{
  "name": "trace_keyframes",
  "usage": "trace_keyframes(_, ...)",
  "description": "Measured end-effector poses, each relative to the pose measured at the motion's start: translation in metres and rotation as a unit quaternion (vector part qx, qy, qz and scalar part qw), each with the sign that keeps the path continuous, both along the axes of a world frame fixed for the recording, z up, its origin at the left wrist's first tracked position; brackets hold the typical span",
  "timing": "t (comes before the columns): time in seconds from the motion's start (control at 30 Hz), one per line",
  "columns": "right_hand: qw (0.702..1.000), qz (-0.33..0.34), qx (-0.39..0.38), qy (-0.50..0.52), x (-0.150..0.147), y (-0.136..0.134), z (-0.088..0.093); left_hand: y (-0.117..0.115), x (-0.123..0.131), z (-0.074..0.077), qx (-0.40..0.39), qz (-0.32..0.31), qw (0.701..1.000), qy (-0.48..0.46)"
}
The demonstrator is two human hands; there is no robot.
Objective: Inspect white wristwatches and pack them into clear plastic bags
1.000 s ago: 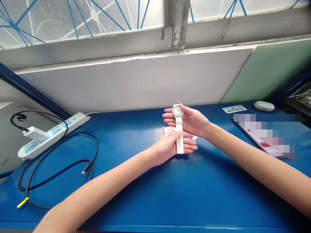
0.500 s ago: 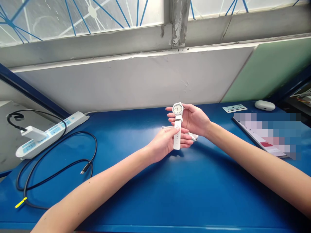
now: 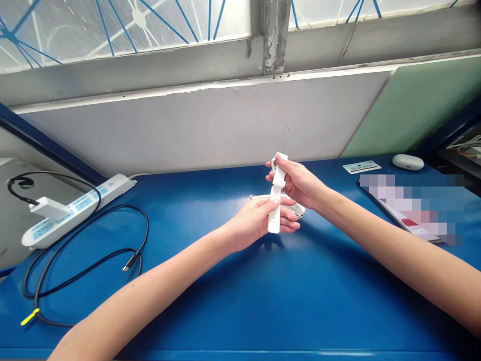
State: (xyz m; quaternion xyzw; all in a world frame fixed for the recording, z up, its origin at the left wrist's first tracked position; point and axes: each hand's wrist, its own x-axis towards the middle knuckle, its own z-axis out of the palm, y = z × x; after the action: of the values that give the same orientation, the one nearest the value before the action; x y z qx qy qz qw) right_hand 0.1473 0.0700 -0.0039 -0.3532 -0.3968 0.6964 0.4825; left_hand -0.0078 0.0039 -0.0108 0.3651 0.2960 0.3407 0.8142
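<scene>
A white wristwatch point(image 3: 279, 179) is held up above the blue tabletop, between my two hands. My left hand point(image 3: 259, 220) pinches the holed end of its strap between thumb and fingers, and that end hangs down. Higher up, my right hand point(image 3: 298, 180) has its thumb on the other strap part, which lies over the watch face. Most of the dial is hidden; only a bit of the case edge shows. Behind my fingers lies a white item point(image 3: 299, 209) on the table, mostly covered, its kind unclear.
On the left sit a white power strip point(image 3: 124, 185) with a white charger point(image 3: 48, 208) and a coiled black cable point(image 3: 146, 225). To the right are a card point(image 3: 362, 167), a white rounded case point(image 3: 408, 161) and a blurred booklet point(image 3: 421, 233). A wall point(image 3: 210, 125) rises behind.
My right hand has closed its thumb over the watch and brought the upper strap across the face, which was visible before. My left hand keeps its pinch on the strap end.
</scene>
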Motion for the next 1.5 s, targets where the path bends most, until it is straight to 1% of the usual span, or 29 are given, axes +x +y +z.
trace_keyframes(0.03,1.000,0.007,0.000,0.008,0.000,0.000,0.000,0.001,0.000,0.000,0.005,0.006,1.000,0.001)
trace_keyframes(0.07,1.000,0.027,-0.001,0.016,0.000,-0.001,0.001,0.001,-0.001,-0.001,0.009,0.014,1.000,0.003)
trace_keyframes(0.13,0.995,0.093,0.002,0.019,-0.001,-0.004,0.002,0.002,-0.001,-0.002,0.015,0.029,0.999,0.003)
trace_keyframes(0.2,0.989,0.150,0.007,0.016,-0.001,-0.007,0.003,0.002,0.000,-0.003,0.018,0.025,1.000,-0.001)
trace_keyframes(0.23,0.986,0.164,0.010,0.015,-0.002,-0.008,0.003,0.002,0.000,-0.004,0.018,0.018,1.000,-0.003)
trace_keyframes(0.4,0.985,0.167,0.001,0.039,0.000,-0.005,-0.001,0.000,0.001,-0.008,0.012,-0.008,1.000,0.002)
trace_keyframes(0.57,0.978,0.197,-0.029,0.056,0.002,-0.002,-0.002,0.000,-0.001,-0.012,0.023,-0.035,0.999,0.023)
trace_keyframes(0.63,0.978,0.198,-0.038,0.060,0.003,-0.001,-0.002,0.000,-0.001,-0.013,0.029,-0.044,0.998,0.021)
trace_keyframes(0.97,0.979,0.183,-0.066,0.058,0.003,0.000,-0.002,-0.002,-0.001,-0.013,0.019,-0.046,0.999,0.020)
trace_keyframes(1.1,0.977,0.194,-0.065,0.068,0.002,-0.003,0.001,-0.001,-0.001,-0.010,0.011,-0.042,0.999,0.022)
trace_keyframes(1.33,0.965,0.224,-0.070,0.115,0.002,-0.006,0.008,-0.003,0.002,-0.006,0.001,-0.019,1.000,0.010)
trace_keyframes(1.5,0.960,0.235,-0.086,0.124,0.004,-0.004,0.006,-0.003,-0.001,-0.007,-0.006,-0.037,0.999,0.004)
